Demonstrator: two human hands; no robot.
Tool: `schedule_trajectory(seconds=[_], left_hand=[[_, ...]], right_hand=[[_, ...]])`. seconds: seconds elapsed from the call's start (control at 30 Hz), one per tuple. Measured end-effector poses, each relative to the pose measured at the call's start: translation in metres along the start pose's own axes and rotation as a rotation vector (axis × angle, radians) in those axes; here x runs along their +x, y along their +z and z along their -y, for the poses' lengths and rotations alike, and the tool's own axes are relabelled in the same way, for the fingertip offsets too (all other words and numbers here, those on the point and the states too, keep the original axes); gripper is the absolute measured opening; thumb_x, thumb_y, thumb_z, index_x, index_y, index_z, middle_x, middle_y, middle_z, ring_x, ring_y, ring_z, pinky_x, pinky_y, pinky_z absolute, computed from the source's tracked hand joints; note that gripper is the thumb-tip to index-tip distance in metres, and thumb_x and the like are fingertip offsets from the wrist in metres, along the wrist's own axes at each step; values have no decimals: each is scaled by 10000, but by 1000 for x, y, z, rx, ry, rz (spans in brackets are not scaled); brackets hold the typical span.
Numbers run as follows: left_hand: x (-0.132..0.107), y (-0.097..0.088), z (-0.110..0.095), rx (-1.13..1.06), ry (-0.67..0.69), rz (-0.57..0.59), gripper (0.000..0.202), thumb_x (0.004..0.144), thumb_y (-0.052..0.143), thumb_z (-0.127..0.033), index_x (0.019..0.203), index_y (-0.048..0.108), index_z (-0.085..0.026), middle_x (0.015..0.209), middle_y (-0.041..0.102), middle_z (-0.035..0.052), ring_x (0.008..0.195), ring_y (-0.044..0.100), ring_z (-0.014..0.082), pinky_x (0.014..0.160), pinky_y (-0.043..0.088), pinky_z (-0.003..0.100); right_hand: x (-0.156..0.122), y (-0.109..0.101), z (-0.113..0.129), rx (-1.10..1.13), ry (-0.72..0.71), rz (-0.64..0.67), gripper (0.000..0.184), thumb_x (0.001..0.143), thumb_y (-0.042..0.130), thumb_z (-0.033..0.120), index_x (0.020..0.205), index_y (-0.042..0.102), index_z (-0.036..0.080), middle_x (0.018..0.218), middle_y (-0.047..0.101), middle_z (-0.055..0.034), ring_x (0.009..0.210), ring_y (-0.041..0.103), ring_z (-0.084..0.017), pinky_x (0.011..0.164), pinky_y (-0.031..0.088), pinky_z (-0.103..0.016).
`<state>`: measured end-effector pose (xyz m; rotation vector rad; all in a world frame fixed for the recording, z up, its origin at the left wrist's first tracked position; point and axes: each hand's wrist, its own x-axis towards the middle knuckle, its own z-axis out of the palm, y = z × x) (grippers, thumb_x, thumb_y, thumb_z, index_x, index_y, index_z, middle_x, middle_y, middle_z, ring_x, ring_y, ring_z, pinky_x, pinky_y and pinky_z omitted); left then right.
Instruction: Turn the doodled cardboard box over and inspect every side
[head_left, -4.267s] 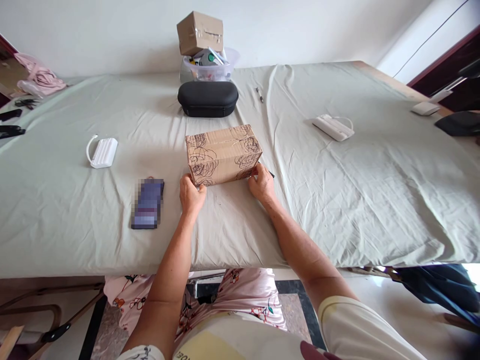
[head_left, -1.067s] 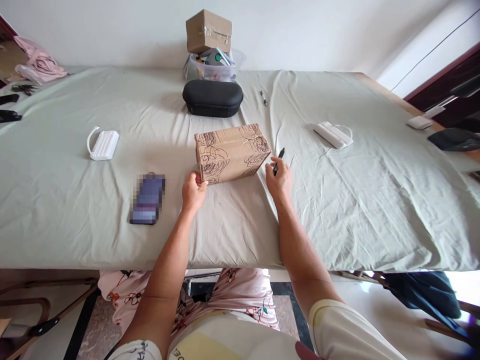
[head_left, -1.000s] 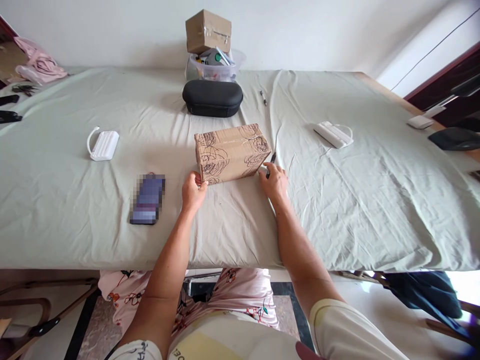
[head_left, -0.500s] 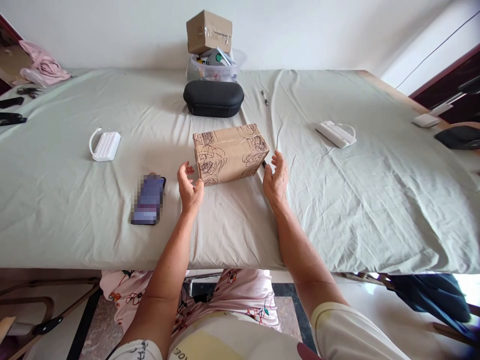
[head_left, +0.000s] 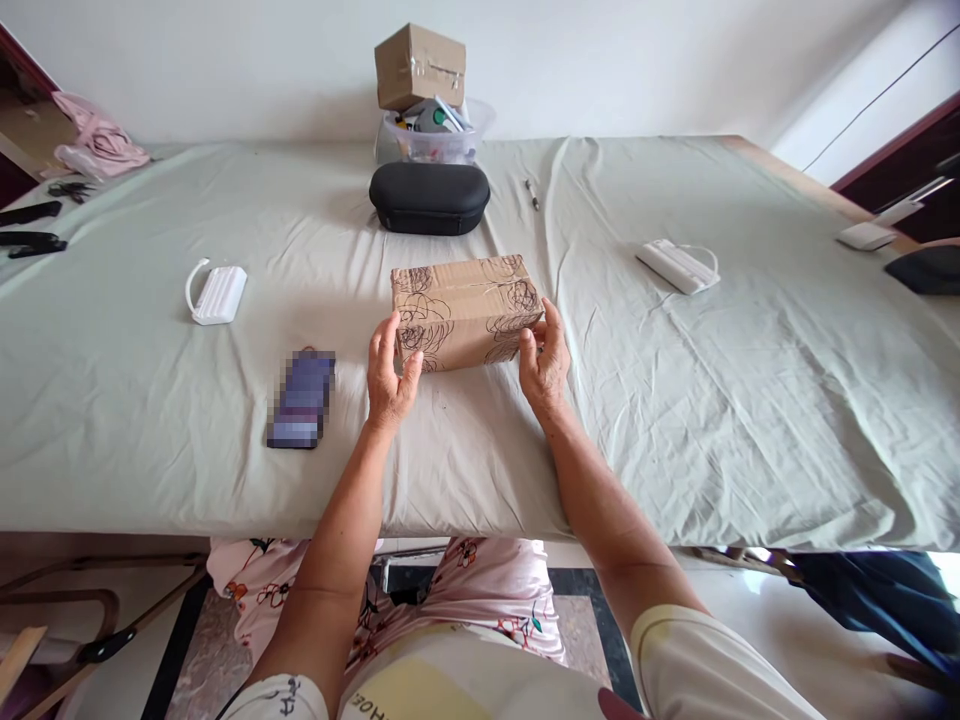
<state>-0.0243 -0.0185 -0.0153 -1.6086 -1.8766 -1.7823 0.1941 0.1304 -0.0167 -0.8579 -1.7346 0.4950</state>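
A brown cardboard box (head_left: pixel 469 320) with black scribbled circles lies in front of me on the cloth-covered table (head_left: pixel 465 460). My left hand (head_left: pixel 391 375) holds the box's left end, with the thumb at the near face and the fingers along the side. At the opposite end my right hand (head_left: pixel 545 360) grips the right side, its thumb in front and its fingers partly hidden behind the corner. To the left of my left hand lies a phone (head_left: pixel 301 398) with a blurred screen.
Behind the box sits a black hard case (head_left: pixel 429 198), backed by a clear plastic tub (head_left: pixel 439 148) carrying another cardboard box (head_left: pixel 420 68). White corded blocks lie left (head_left: pixel 221 295) and right (head_left: pixel 677 266). A pen (head_left: pixel 532 194) rests right of the case.
Both hands have closed in on the ends of the box, where before they were spread beside it. The box's near face has tipped slightly, and the view has shifted a little.
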Motion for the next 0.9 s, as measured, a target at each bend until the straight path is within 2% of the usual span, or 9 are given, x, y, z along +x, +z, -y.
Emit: schedule_trajectory(seconds=[0.17,0.23,0.33,0.43,0.53,0.67,0.73,0.8,0.9], left_hand=[[2,-1,-3,31,-4,-32,528,1090,478,-559,1496,530,-227,1482,629,174,1381,629,258,1103,573,405],[1,1,-3,22,-5,-39,569,1077,503,-572,1530,497,-227,1517,607,182,1407,615,268,1096,573,403],[1,3,-4,-23,-18,-89,721,1042,545,-621,1616,381,-217,1590,536,219,1388,627,283,1009,599,377],[4,-6,-9,-7,-80,-163,679,1038,549,-576,1586,412,-198,1518,593,219,1282,680,269,967,604,375],[3,-29,-14,108,-193,-208,530,1009,575,-459,1466,536,-194,1361,702,168,1231,699,252,992,597,381],[-11,-82,-13,368,-398,-238,483,957,551,-391,1378,611,-161,1302,743,156,1235,704,260,1096,566,399],[-20,-111,-9,578,-563,-198,557,937,542,-393,1406,607,-101,1370,718,203,1340,656,334,1204,499,488],[-28,-137,-4,775,-734,-108,653,923,563,-443,1435,592,-39,1433,673,268,1423,580,434,1230,450,605],[-32,-158,0,936,-857,40,762,912,594,-589,1389,619,5,1463,618,354,1438,537,518,1192,439,691]], right_hand=[[0,-3,5,-44,41,5,704,1025,432,744,1457,607,216,1074,705,-91,920,675,-225,910,595,-449],[-1,-2,5,-48,50,-1,734,1016,391,784,1405,638,212,1087,710,-102,940,678,-237,913,590,-457],[0,-1,2,-39,61,-20,763,1018,332,804,1368,651,205,1121,719,-116,1013,685,-257,947,581,-470],[0,-2,-6,-17,79,-50,748,1033,308,785,1371,637,204,1100,709,-106,1029,691,-258,989,571,-500],[2,-5,-13,22,101,-103,667,1059,312,732,1392,603,233,1087,685,-75,1020,688,-233,1007,572,-506],[6,-9,-14,60,108,-205,579,1082,311,684,1391,575,273,1054,653,-48,935,666,-198,977,592,-484],[8,-10,-11,100,110,-240,578,1083,302,686,1389,565,272,1058,637,-58,919,657,-199,926,611,-467],[9,-10,-7,140,113,-262,590,1079,298,701,1380,562,267,1065,629,-69,936,658,-208,888,623,-456],[10,-9,-2,160,102,-277,592,1072,303,717,1349,574,269,1047,634,-65,933,662,-206,868,629,-447]])
